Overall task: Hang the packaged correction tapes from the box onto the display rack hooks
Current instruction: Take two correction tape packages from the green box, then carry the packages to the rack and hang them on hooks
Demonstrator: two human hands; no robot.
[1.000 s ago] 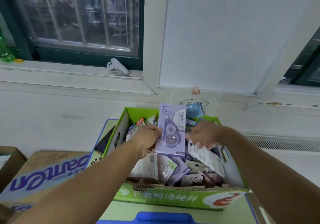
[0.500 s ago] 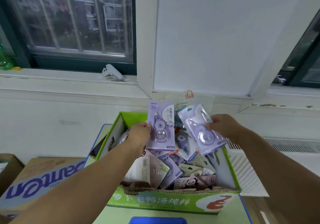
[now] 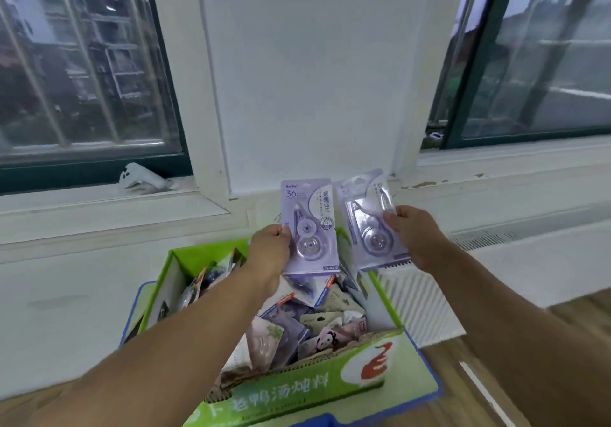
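Note:
A green cardboard box (image 3: 330, 390) lies open below me, full of several packaged correction tapes (image 3: 317, 320). My left hand (image 3: 269, 254) holds a purple correction tape pack (image 3: 310, 228) marked "36" upright by its left edge, above the box. My right hand (image 3: 418, 234) grips a second purple pack (image 3: 367, 218) by its right edge, tilted slightly left. The two packs hang side by side without touching. No display rack or hooks are in view.
A white wall panel (image 3: 304, 79) stands straight ahead between two dark-framed windows. A small white object (image 3: 142, 176) lies on the left sill. A white radiator grille (image 3: 420, 301) sits right of the box, with wooden floor (image 3: 496, 377) beside it.
Both hands have lifted their packs higher above the box, and my view has swung up and to the right. A second before, my right hand was still down among the packs in the box.

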